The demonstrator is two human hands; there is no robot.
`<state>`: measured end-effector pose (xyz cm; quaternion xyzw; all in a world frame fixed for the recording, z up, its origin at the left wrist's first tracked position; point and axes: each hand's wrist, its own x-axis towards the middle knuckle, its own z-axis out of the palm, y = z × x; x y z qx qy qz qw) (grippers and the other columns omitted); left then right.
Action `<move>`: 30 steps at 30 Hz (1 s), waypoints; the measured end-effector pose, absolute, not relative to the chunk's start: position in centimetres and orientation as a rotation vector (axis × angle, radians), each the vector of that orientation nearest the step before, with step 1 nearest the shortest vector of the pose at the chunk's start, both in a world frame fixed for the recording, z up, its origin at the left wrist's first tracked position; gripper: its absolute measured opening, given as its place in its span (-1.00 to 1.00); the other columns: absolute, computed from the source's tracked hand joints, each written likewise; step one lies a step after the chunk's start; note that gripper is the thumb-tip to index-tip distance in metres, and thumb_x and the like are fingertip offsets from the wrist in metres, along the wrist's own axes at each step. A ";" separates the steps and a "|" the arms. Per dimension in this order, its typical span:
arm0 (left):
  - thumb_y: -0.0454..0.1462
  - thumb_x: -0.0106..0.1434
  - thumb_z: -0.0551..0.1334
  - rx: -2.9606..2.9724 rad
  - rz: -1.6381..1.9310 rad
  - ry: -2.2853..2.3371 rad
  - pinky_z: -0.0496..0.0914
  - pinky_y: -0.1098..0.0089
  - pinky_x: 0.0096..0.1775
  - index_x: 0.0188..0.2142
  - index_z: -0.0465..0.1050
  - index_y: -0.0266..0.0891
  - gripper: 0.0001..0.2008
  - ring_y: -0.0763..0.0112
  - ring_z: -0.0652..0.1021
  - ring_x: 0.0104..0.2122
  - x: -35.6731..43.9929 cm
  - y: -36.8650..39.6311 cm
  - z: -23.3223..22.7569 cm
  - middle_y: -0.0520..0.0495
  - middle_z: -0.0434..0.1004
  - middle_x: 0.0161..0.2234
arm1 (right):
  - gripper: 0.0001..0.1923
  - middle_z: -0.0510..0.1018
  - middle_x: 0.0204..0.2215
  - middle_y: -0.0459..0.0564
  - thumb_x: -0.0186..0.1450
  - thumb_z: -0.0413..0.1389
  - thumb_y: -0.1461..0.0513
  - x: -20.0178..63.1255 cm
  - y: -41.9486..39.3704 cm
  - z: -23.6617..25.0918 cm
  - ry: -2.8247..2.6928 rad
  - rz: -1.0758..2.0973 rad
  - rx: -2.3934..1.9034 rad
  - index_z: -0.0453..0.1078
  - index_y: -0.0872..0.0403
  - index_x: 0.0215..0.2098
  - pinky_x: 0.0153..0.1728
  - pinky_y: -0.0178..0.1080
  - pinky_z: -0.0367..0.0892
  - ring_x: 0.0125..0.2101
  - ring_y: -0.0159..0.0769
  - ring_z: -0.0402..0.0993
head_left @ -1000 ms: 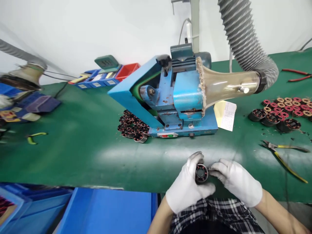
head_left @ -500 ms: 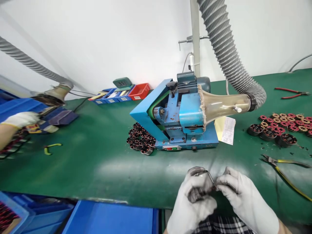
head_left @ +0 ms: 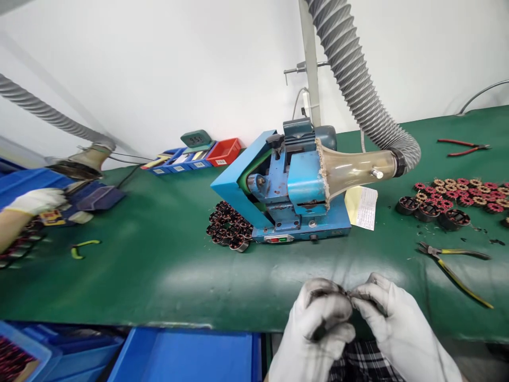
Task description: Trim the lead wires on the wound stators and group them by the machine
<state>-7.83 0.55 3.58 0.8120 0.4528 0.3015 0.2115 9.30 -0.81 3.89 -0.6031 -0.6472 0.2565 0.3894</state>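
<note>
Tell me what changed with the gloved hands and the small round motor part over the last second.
The left hand in its white glove closed around the small round dark wound motor part, which showed its open face a second ago and is now mostly hidden. The right hand moved in to pinch at its top edge. A co-worker's gloved hand appeared at far left. The blue bench machine and yellow-handled pliers stayed put.

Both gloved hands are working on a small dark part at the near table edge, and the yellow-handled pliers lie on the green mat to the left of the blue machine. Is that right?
Not quite. In the head view the yellow-handled pliers lie to the right of the blue machine, not the left. The rest holds: the left hand and right hand, both gloved, meet on a small dark part at the near table edge.
</note>
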 end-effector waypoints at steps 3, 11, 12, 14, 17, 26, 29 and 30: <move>-0.39 -0.01 0.27 2.170 0.918 1.275 0.48 0.14 -0.15 0.01 0.20 -0.09 -0.43 0.12 0.43 -0.06 -7.5 0.4 2.7 -0.17 0.29 -0.05 | -0.79 0.53 -0.57 -0.04 0.21 0.04 0.18 9.4 -0.5 4.6 -1.559 0.842 -1.500 0.45 0.00 -0.52 -0.46 -0.23 0.46 -0.50 -0.22 0.49; -0.46 -0.01 0.18 2.052 1.159 0.976 0.48 0.35 -0.28 0.12 0.07 -0.04 -0.31 0.32 0.52 -0.23 -7.1 0.9 0.9 -0.08 0.39 -0.10 | -0.84 0.56 -0.55 -0.05 0.19 0.06 0.21 9.3 -0.5 4.5 -1.544 0.734 -1.474 0.47 -0.01 -0.48 -0.45 -0.23 0.48 -0.51 -0.24 0.51; -0.46 0.02 0.17 2.043 1.148 0.975 0.49 0.36 -0.29 0.12 0.07 -0.05 -0.33 0.33 0.53 -0.26 -7.1 0.9 1.0 -0.07 0.41 -0.12 | -0.82 0.54 -0.58 -0.07 0.20 0.05 0.22 9.3 -0.6 4.6 -1.575 0.698 -1.449 0.46 -0.02 -0.50 -0.49 -0.26 0.47 -0.54 -0.27 0.50; -0.43 0.07 0.18 1.983 1.086 1.022 0.49 0.37 -0.31 0.09 0.13 -0.06 -0.41 0.34 0.53 -0.29 -7.0 0.8 1.6 -0.07 0.44 -0.16 | -0.81 0.51 -0.60 -0.08 0.21 0.03 0.24 9.1 -0.7 4.8 -1.610 0.632 -1.419 0.46 -0.02 -0.49 -0.54 -0.31 0.45 -0.56 -0.30 0.48; -0.39 0.11 0.22 1.848 1.008 1.087 0.49 0.37 -0.31 -0.08 0.29 -0.09 -0.63 0.32 0.53 -0.29 -7.0 0.5 2.9 -0.05 0.46 -0.24 | -0.80 0.49 -0.61 -0.08 0.21 0.02 0.24 8.8 -0.8 4.9 -1.605 0.615 -1.429 0.45 -0.01 -0.50 -0.57 -0.32 0.43 -0.60 -0.31 0.46; -0.33 0.05 0.31 2.048 0.988 1.035 0.45 0.20 -0.10 -0.05 0.30 -0.07 -0.54 0.17 0.45 -0.06 -8.7 0.7 3.9 -0.14 0.37 -0.08 | -0.80 0.42 -0.62 -0.08 0.16 0.05 0.16 8.9 -0.1 4.8 -1.319 1.242 -1.497 0.31 0.03 -0.59 -0.57 -0.29 0.37 -0.58 -0.29 0.39; -0.40 0.05 0.28 1.911 0.793 0.857 0.47 0.29 -0.16 -0.20 0.36 -0.10 -0.69 0.28 0.50 -0.18 -8.8 1.2 4.1 -0.08 0.43 -0.17 | -0.79 0.45 -0.58 -0.06 0.21 0.01 0.19 8.8 -0.5 3.9 -1.443 1.018 -1.556 0.36 0.03 -0.54 -0.49 -0.24 0.37 -0.53 -0.26 0.41; -0.41 0.06 0.27 1.859 0.778 0.815 0.48 0.31 -0.19 -0.27 0.38 -0.12 -0.76 0.30 0.51 -0.22 -8.7 1.3 4.0 -0.06 0.44 -0.21 | -0.79 0.46 -0.56 -0.05 0.23 -0.01 0.20 8.8 -0.6 3.6 -1.495 0.911 -1.580 0.38 0.03 -0.52 -0.46 -0.23 0.37 -0.51 -0.26 0.41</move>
